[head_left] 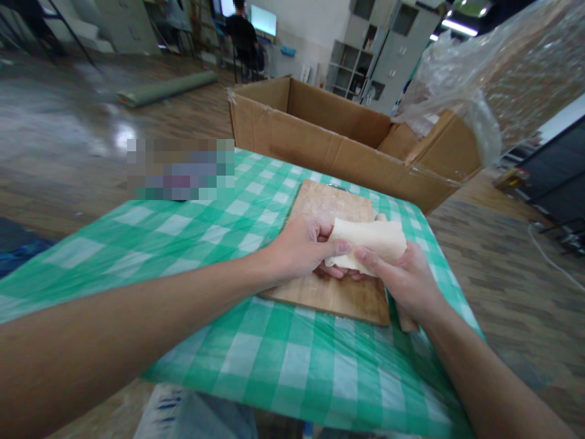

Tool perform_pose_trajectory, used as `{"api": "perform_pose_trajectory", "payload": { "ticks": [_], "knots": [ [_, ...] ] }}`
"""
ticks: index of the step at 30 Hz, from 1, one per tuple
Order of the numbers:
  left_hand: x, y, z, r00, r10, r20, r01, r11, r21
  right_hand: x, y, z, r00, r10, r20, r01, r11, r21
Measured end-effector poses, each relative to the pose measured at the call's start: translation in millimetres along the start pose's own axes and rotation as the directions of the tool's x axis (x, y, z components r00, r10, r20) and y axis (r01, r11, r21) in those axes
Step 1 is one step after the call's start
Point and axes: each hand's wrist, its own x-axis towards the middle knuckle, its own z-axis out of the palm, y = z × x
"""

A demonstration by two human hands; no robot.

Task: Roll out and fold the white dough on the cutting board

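Note:
A pale sheet of dough (370,239), folded or curled over, is held above a wooden cutting board (333,296). My left hand (306,244) grips its left end, thumb on top and fingers underneath. At the right end, my right hand (406,274) pinches it with the thumb pressed on the near edge. The two thumbs almost meet at the front. Flour dusts the far part of the board. Beside the board's right edge lies a wooden rolling pin (408,320), mostly hidden by my right hand and the dough.
A green-and-white checked cloth (256,347) covers the table. Behind it stands a large open cardboard box (320,134) with plastic wrap (484,91) at its right. A blurred-out patch covers something at the table's far left. A person (242,36) sits in the background.

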Motion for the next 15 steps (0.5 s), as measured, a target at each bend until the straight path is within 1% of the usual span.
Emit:
{"api": "perform_pose_trajectory", "payload": {
  "ticks": [3, 6, 9, 12, 15],
  "knots": [
    [-0.1, -0.6, -2.0, 1.000, 0.008, 0.004, -0.008, 1.000, 0.008, -0.2, 0.9, -1.8, 1.000, -0.010, 0.005, 0.010, 1.000, 0.023],
    [1.8, -2.4, -5.7, 0.998, 0.023, 0.065, -0.022, 0.999, -0.028, 0.1, 2.0, -4.3, 0.999, -0.021, -0.026, 0.022, 1.000, 0.022],
    [3.1, -1.0, -8.3, 0.995, -0.001, 0.104, 0.008, 0.998, -0.065, 0.8, 2.8, -5.1, 0.998, -0.004, -0.065, 0.006, 1.000, 0.023],
    [2.3, 3.6, -8.6, 0.997, -0.033, 0.070, 0.036, 0.998, -0.043, 1.7, 3.9, -4.4, 0.999, 0.006, -0.049, -0.005, 0.999, 0.034],
    [2.0, 5.9, -8.7, 0.998, -0.037, 0.043, 0.038, 0.999, -0.025, 2.7, 4.6, -4.1, 0.999, 0.002, -0.042, -0.001, 1.000, 0.030]
  ]
}}
